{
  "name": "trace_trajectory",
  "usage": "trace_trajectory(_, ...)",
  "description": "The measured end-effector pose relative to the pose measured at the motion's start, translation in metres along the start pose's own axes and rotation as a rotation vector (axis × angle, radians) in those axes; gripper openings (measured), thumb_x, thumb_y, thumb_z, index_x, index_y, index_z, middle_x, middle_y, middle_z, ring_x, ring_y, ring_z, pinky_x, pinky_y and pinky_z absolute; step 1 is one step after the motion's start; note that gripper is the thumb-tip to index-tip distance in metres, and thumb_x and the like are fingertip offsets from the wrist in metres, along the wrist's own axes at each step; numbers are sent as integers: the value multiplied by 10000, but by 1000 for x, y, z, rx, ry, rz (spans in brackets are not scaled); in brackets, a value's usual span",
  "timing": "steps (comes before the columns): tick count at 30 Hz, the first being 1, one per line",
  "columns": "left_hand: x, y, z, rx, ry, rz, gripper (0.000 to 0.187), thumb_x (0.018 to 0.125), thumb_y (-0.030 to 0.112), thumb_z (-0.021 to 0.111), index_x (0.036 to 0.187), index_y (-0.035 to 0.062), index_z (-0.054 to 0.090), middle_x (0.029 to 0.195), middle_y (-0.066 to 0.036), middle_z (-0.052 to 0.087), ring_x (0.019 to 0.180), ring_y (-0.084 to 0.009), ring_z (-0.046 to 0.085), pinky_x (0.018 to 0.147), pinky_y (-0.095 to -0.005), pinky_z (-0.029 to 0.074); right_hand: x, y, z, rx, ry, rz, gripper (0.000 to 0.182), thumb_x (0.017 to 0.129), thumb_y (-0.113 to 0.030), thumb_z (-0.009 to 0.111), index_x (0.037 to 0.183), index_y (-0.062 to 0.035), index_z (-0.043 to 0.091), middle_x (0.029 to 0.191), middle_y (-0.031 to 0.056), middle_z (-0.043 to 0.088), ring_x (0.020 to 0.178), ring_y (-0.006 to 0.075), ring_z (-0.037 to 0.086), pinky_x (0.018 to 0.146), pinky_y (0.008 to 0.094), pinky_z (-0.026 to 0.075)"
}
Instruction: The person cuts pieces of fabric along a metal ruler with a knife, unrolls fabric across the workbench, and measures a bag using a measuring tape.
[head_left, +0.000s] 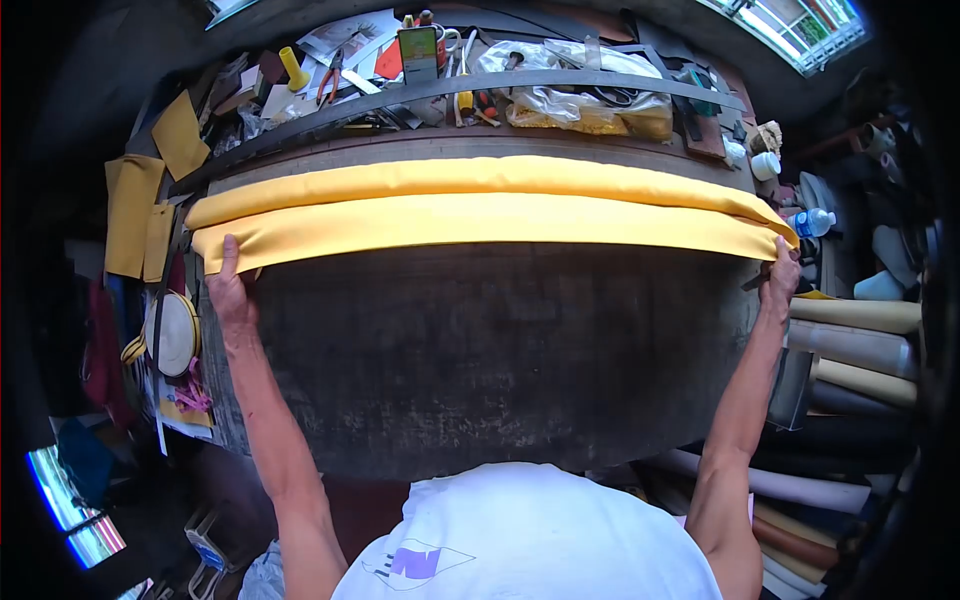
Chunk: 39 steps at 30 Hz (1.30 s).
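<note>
A long yellow sheet of material (480, 215), folded or rolled along its far side, stretches across the dark tabletop (480, 350). At its left end my left hand (233, 290) grips the near corner, thumb on top and the other fingers hidden beneath. My right hand (781, 272) pinches the near corner at the right end. Both arms are spread wide. Between the hands the near edge runs in a slight curve.
Behind the sheet lies a long dark strip (450, 88), with pliers (330, 78), a phone (418, 54) and a plastic-wrapped bundle (590, 95). Yellow pieces (132, 215) hang at the left. A bottle (812, 222) and material rolls (850, 345) are at the right.
</note>
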<state>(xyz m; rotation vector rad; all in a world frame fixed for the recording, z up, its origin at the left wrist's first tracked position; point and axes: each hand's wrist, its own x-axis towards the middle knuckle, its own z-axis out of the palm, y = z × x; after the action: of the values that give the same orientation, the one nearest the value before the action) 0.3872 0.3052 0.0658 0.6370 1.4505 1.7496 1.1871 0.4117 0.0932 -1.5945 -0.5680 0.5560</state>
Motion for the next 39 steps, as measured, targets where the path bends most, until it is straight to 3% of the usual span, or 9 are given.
trace_trajectory(9,-246,-14,-114,152,161,-169,483,990,168,627,1397,-37,469,1347,-112,573,1223,-224,552,1051,-359,427,-150,74,-236,-271,47,51,160,959,-192,659,1033,-51,643,777,-7,636,515,50,450,466,212,332)
trace_trajectory(14,-299,-121,-174,241,295,-352,534,982,154,642,1420,-59,423,1394,-118,534,1218,-225,548,1028,-358,439,-179,256,-314,-442,161,112,243,948,-248,639,903,-10,624,688,41,556,502,161,469,476,346,393)
trace_trajectory(16,-315,-131,-197,251,300,-427,537,979,143,643,1423,-57,418,1384,-122,539,1204,-233,557,1025,-366,448,-199,257,-322,-522,229,45,268,935,-237,643,943,31,627,701,61,572,516,189,498,491,365,419)
trace_trajectory(22,-338,-163,-228,286,414,-559,477,971,129,645,1390,-18,473,1281,-135,592,1088,-240,623,942,-377,526,-225,258,-328,-567,220,505,270,909,-252,667,879,8,600,628,76,544,473,190,498,440,342,379)
trace_trajectory(25,-343,-166,-225,223,382,-458,444,970,209,661,1332,-12,532,1144,-103,658,863,-193,667,640,-310,544,-226,266,-332,-602,239,444,310,913,-259,661,905,50,636,702,95,599,568,208,558,529,374,435)
trace_trajectory(28,-341,-143,-205,381,411,-611,477,971,170,655,1370,-35,491,1242,-125,626,852,-171,670,643,-287,572,-227,272,-337,-621,210,427,324,908,-240,650,1000,70,665,830,149,671,743,259,630,702,406,484)
trace_trajectory(30,-339,-176,-237,215,450,-444,460,972,176,656,1347,-45,506,1196,-114,646,726,-147,652,520,-265,525,-226,292,-345,-617,216,268,275,936,-269,654,905,1,615,605,47,533,451,163,493,427,330,376)
trace_trajectory(36,-346,-154,-224,392,400,-587,436,998,187,613,1364,-18,496,1260,-143,612,1029,-235,659,854,-376,596,-238,281,-347,-636,181,308,294,945,-286,642,949,8,633,643,47,552,472,160,504,437,335,380)
trace_trajectory(39,-355,-153,-215,224,410,-577,444,1002,196,604,1381,-1,481,1242,-138,617,979,-238,674,809,-354,606,-236,283,-352,-610,204,313,296,951,-294,641,904,-4,610,647,38,536,468,150,490,420,317,379)
